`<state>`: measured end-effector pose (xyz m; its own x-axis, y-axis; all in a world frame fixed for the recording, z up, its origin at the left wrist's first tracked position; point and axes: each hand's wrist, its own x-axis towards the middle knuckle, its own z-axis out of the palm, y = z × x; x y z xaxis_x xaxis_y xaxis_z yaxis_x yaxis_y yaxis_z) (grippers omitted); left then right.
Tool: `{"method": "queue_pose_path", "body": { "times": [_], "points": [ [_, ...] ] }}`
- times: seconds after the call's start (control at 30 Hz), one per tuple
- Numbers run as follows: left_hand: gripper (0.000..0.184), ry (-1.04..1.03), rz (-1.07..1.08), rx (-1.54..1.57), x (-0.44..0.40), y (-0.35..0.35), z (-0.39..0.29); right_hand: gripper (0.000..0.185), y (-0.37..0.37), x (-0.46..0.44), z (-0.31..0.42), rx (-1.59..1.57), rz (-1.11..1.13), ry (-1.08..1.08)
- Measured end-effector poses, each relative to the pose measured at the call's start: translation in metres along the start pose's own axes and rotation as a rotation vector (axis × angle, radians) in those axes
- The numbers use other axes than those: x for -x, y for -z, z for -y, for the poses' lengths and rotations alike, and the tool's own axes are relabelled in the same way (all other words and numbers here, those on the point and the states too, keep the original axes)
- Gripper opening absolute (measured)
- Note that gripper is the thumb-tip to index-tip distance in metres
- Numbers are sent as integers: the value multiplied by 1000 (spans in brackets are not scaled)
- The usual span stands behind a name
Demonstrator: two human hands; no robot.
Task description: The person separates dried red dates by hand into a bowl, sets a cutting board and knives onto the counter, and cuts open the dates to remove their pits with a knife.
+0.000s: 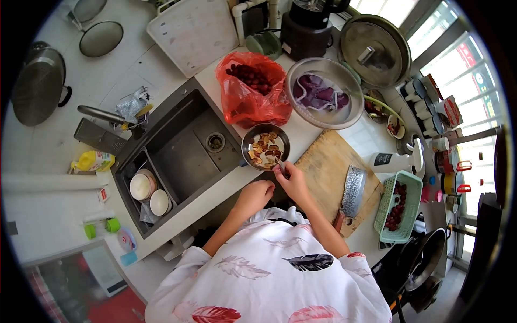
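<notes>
My right hand (291, 182) is at the lower right rim of a small metal bowl (245, 156). Its fingers are pinched together over the bowl's edge, and whatever lies between them is too small to name. Cut brown and reddish pieces, like sliced dates (265, 146), lie in the bowl. Just below the bowl, at the counter's edge, is my left hand (256, 195), with its fingers curled closed. What it holds, if anything, is hidden. Right of my hands, a cleaver (354, 191) with a speckled blade rests on a wooden cutting board (318, 161).
Left is a dark sink (186, 142) with stacked cups (142, 186). Behind the small bowl stand a red plastic bag (231, 97) of dark red fruit and a larger bowl (353, 116) with purple pieces. A green basket (413, 196) holding red fruit and a spray bottle (388, 161) are at right.
</notes>
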<state>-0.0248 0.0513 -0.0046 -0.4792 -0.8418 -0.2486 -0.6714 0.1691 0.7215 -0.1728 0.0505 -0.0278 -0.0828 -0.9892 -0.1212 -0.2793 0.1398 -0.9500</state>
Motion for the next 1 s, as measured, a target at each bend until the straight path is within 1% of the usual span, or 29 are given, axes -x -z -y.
{"method": "queue_pose_path", "body": {
  "times": [0.03, 0.1, 0.13, 0.2, 0.23, 0.3, 0.33, 0.4, 0.43, 0.47, 0.5, 0.53, 0.6, 0.63, 0.67, 0.7, 0.73, 0.77, 0.87, 1.0],
  "points": [
    [17, -78, 24, 2, -5, -5, -1, 13, 6, 6, -17, 3, -54, -18],
    [18, -146, 124, 6, -17, -15, -9, 11, 19, 20, -52, -283, -219, -206],
    [18, -168, 181, 14, -22, -20, -15, 14, 29, 26, -59, -349, -266, -323],
    [20, -254, 265, -32, -33, -32, -23, 28, 39, 33, -98, -298, -371, -313],
    [20, -294, 304, -78, -39, -40, -26, 28, 46, 34, -111, -302, -424, -321],
    [20, -330, 394, -149, -49, -53, -36, 44, 57, 38, -130, -62, -593, -242],
    [20, -348, 435, -176, -53, -59, -42, 44, 65, 42, -122, -61, -637, -256],
    [20, -443, 484, -223, -60, -72, -49, 55, 82, 54, -97, 720, -824, -91],
    [20, -474, 506, -226, -61, -75, -57, 46, 92, 60, -70, 911, -911, -61],
    [21, -451, 547, -239, -61, -77, -65, 46, 103, 69, -44, 919, -938, -81],
    [22, -424, 587, -254, -61, -80, -71, 38, 114, 77, -19, 883, -631, -116],
    [22, -443, 607, -259, -59, -85, -71, 30, 123, 86, 12, 824, -323, -150],
    [19, -543, 556, -115, -55, -95, -69, 18, 135, 105, 121, 844, 74, -220],
    [19, -524, 595, -197, -47, -83, -95, 17, 140, 109, 171, 963, 247, -144],
    [20, -508, 636, -282, -38, -70, -120, 14, 121, 115, 178, 966, 109, -31],
    [21, -496, 679, -367, -30, -58, -146, 16, 122, 119, 221, 1148, 147, 95],
    [21, -500, 759, -250, -52, -95, -92, 19, 117, 126, 247, 1319, 38, 111],
    [22, -541, 764, -243, -57, -102, -81, 16, 111, 126, 268, 1424, 63, 94],
    [20, -555, 760, -230, -58, -104, -81, 16, 107, 135, 291, 1565, -45, 128],
    [21, -551, 737, -236, -58, -100, -82, 16, 112, 152, 291, 1616, -159, 142]
  ]
}}
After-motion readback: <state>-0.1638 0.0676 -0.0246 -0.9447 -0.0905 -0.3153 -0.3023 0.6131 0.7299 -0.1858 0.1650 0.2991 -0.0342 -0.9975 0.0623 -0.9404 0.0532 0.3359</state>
